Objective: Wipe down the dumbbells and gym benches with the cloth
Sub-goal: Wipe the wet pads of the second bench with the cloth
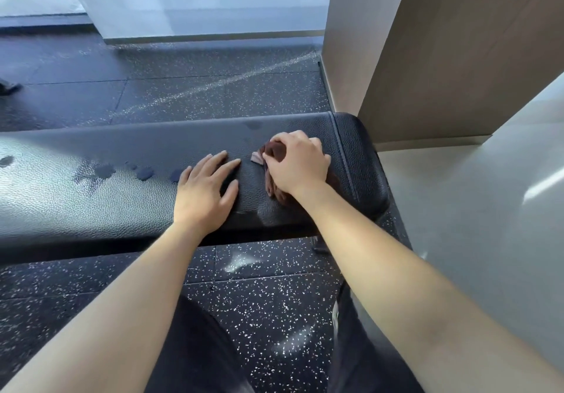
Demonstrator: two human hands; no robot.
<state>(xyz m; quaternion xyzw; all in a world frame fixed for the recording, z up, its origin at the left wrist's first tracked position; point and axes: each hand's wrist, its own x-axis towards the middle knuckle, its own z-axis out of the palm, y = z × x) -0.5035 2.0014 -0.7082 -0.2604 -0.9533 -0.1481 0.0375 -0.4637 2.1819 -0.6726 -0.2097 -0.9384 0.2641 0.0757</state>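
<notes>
Right hand [297, 163] bunches the cloth [274, 151]; left hand [207, 191] lies flat, empty, on the bench [91, 203]. Droplets [143, 173] beyond the left hand risk being missed.

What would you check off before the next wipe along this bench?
1. Cloth in grip: ok, the right hand is closed over it.
2. Cloth touching the bench: ok, pressed on the pad near its right end.
3. Left hand out of the wiping path: not ok, it lies flat just left of the cloth.
4. Wet spots remaining: not ok, several sit further left.
5. Cloth still clean enough: cannot tell, mostly hidden.
</notes>
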